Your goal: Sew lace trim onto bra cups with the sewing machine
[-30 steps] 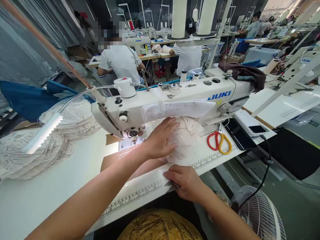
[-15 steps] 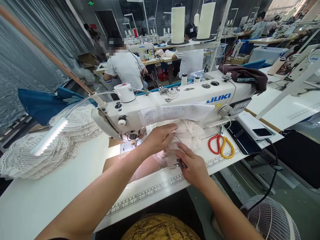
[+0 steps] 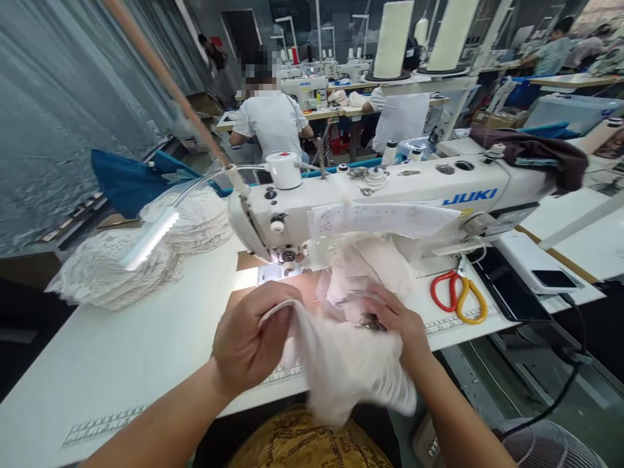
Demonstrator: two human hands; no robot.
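My left hand [image 3: 246,338] is closed on the edge of a white lace fabric piece [image 3: 346,364], pulling it toward me over the table's front edge. On the same fabric, just right of centre, my right hand [image 3: 397,322] is curled and grips it, with a small dark object partly visible under its fingers. The fabric trails back under the arm of the white JUKI sewing machine [image 3: 400,188], whose needle area [image 3: 288,257] is lit just beyond my left hand.
Red and yellow scissors [image 3: 458,296] lie on the white table [image 3: 136,351] to the right. A pile of white lace [image 3: 141,260] sits at the left. A phone [image 3: 556,278] and a dark tablet lie at the right. Other people sew at tables behind.
My left hand left the fabric under the machine arm, came toward me and closed on the fabric edge. The fabric got lifted and dragged toward the table front. The view shifted left.
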